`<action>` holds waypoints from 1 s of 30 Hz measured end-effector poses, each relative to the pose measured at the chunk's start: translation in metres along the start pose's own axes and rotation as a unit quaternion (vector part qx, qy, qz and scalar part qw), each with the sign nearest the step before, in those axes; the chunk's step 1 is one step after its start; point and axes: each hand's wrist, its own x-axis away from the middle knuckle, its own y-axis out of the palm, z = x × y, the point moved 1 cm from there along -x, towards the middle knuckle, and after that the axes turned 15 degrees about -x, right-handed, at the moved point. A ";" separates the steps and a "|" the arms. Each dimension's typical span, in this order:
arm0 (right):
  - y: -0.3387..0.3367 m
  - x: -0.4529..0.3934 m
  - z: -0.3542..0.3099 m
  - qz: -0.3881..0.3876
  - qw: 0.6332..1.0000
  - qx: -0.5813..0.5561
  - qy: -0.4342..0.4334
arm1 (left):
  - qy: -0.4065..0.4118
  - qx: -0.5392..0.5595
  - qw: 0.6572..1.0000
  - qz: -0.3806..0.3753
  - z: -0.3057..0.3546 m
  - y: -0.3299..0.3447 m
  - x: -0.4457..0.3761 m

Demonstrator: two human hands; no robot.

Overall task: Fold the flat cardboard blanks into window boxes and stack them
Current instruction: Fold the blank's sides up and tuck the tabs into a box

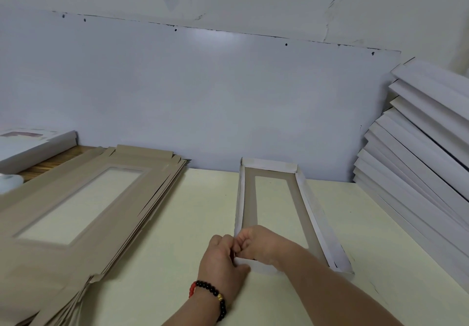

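A long window box (308,206), white outside and brown inside, lies open side up on the cream table (193,224), its walls raised on all sides. Both hands pinch its near left corner. My left hand (222,262), with a dark bead bracelet on the wrist, grips the corner from outside. My right hand (256,243) reaches across and holds the same corner from inside the box. A pile of flat brown blanks (76,214) with window cut-outs lies to the left. Several finished white boxes (416,153) are stacked at the right, leaning against the wall.
A white panel (203,97) lines the wall behind the table. At the far left sit a white box (33,145) on a wooden surface and a small white round object (9,181). The table's right edge runs diagonally under the stack.
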 end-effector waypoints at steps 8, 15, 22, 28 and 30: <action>0.002 -0.005 -0.001 0.003 0.995 0.093 -0.036 | -0.009 0.006 1.000 -0.004 -0.001 -0.001 0.000; 0.005 -0.003 0.000 0.015 0.998 0.016 -0.051 | -0.012 -0.007 1.000 -0.010 -0.001 0.000 0.000; 0.004 -0.003 0.002 0.027 0.996 0.043 -0.069 | -0.020 -0.010 1.000 -0.013 0.000 -0.001 0.001; -0.003 0.005 -0.004 0.025 0.937 0.324 -0.127 | -0.014 -0.005 1.000 -0.014 0.001 -0.001 0.001; -0.004 0.009 0.000 0.024 0.898 0.422 -0.121 | -0.004 -0.001 1.000 -0.012 0.002 0.000 0.001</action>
